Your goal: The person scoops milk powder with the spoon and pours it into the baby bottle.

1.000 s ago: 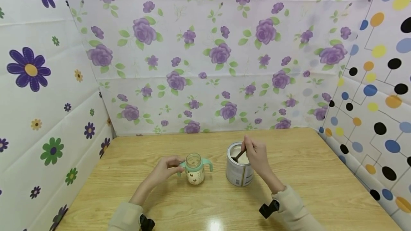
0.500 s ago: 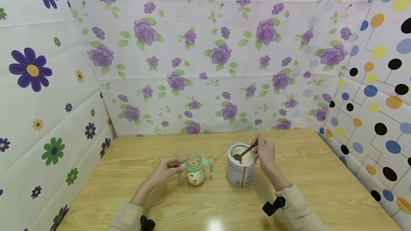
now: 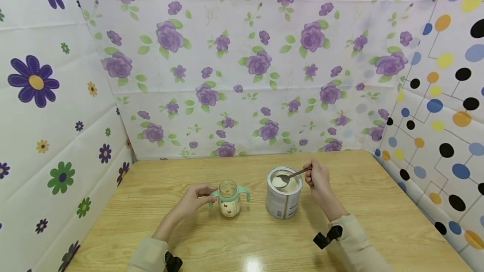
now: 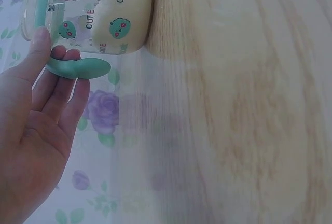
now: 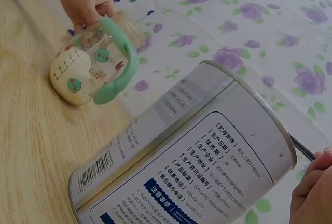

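Observation:
A clear baby bottle (image 3: 230, 205) with green handles stands uncapped on the table, partly filled with pale powder. My left hand (image 3: 195, 200) grips its left handle; the left wrist view shows fingers curled round that green handle (image 4: 78, 68). To the right stands an open milk powder can (image 3: 282, 200), its lettered side filling much of the right wrist view. With my right hand (image 3: 319, 179) I pinch the handle of a dark spoon (image 3: 298, 173). Its bowl carries a heap of white powder (image 3: 280, 182) at the can's mouth.
The wooden table (image 3: 211, 247) ends at a flower-printed cloth backdrop (image 3: 242, 116). Patterned cloths also hang at the left and right sides. A black wrist camera (image 3: 328, 237) sits on the right sleeve.
My right hand has moved to the right and drawn the spoon up out of the powder, with a heap now in its bowl. The left hand and bottle have stayed put.

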The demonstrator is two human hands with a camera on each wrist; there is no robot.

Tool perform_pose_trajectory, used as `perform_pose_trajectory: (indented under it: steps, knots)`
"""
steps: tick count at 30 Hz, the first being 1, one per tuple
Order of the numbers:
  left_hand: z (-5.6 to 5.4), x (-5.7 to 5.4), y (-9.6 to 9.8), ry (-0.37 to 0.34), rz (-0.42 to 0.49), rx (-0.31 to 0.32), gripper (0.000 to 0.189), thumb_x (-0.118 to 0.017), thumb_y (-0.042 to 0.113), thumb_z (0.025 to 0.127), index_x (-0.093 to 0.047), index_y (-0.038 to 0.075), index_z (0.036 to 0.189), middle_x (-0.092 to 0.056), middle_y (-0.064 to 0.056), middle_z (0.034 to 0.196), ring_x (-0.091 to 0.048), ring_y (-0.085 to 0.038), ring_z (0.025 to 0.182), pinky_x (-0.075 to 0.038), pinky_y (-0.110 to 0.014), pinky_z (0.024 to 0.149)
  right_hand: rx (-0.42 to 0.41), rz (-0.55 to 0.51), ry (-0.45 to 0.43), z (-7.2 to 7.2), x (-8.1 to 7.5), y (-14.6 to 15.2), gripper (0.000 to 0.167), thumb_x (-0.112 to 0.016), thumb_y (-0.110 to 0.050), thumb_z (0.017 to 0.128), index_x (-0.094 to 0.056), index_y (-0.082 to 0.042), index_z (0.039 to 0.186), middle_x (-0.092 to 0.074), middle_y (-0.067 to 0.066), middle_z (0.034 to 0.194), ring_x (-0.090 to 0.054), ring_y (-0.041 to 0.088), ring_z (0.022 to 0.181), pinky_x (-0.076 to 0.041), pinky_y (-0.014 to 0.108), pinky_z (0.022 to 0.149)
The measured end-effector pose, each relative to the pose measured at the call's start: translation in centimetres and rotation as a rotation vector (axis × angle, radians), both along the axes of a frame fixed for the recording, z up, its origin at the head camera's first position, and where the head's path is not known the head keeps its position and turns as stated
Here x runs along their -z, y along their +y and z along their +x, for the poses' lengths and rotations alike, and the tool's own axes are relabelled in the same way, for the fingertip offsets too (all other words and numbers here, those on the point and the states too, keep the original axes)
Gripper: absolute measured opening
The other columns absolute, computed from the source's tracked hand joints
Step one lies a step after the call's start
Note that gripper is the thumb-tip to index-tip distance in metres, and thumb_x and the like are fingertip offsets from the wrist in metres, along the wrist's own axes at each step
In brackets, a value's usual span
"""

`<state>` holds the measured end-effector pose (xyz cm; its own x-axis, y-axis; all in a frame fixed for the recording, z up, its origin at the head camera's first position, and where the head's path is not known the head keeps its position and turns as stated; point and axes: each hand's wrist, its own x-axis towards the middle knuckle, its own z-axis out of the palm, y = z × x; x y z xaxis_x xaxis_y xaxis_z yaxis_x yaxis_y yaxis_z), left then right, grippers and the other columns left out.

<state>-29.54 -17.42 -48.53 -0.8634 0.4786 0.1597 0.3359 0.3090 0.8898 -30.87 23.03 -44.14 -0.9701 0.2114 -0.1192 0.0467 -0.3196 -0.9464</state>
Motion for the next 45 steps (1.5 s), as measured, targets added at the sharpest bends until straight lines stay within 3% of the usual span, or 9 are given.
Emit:
perform_pose_trajectory:
  steps: [12,25,34,45]
  knots:
    - [0.3,-0.3,0.1,-0.007,-0.012,-0.005,0.036,-0.066,0.021,0.092,-0.063,0.004,0.123,-0.07,-0.015,0.108,-0.067,-0.007,0.092,-0.056,-0.025,0.084,-0.015,-0.126,-0.031,-0.2,-0.3,-0.1,0.038,-0.033,-0.021,0.105,-0.055,-0.01,0.076,-0.044,-0.008,0.049,-0.038,0.001,0.038,-0.028,0.013,0.034]
    - [0.0,-0.1,0.1,-0.004,-0.017,-0.01,0.035,-0.066,0.02,0.092,-0.064,0.004,0.123,-0.07,-0.015,0.109,-0.068,-0.007,0.092,-0.056,-0.025,0.085,-0.027,-0.16,-0.008,-0.1,-1.1,-0.5,0.042,-0.033,-0.023,0.105,-0.057,-0.012,0.072,-0.045,-0.009,0.048,-0.039,0.0,0.038,-0.026,0.012,0.035]
    - [0.0,-0.3,0.1,-0.01,-0.017,-0.01,0.036,-0.066,0.02,0.092,-0.063,0.004,0.124,-0.07,-0.015,0.109,-0.068,-0.008,0.092,-0.056,-0.025,0.085,-0.056,-0.178,0.012,0.0,-1.9,-1.0,0.037,-0.032,-0.022,0.105,-0.055,-0.008,0.08,-0.045,-0.009,0.048,-0.038,0.001,0.038,-0.027,0.012,0.035]
    - [0.2,-0.4,0.1,-0.011,-0.026,-0.023,0.038,-0.067,0.022,0.091,-0.063,0.004,0.125,-0.07,-0.015,0.11,-0.068,-0.008,0.093,-0.056,-0.025,0.086,-0.067,-0.195,0.014,0.4,-2.8,-1.5,0.037,-0.033,-0.019,0.105,-0.055,-0.007,0.078,-0.046,-0.008,0.048,-0.039,0.001,0.038,-0.028,0.012,0.034]
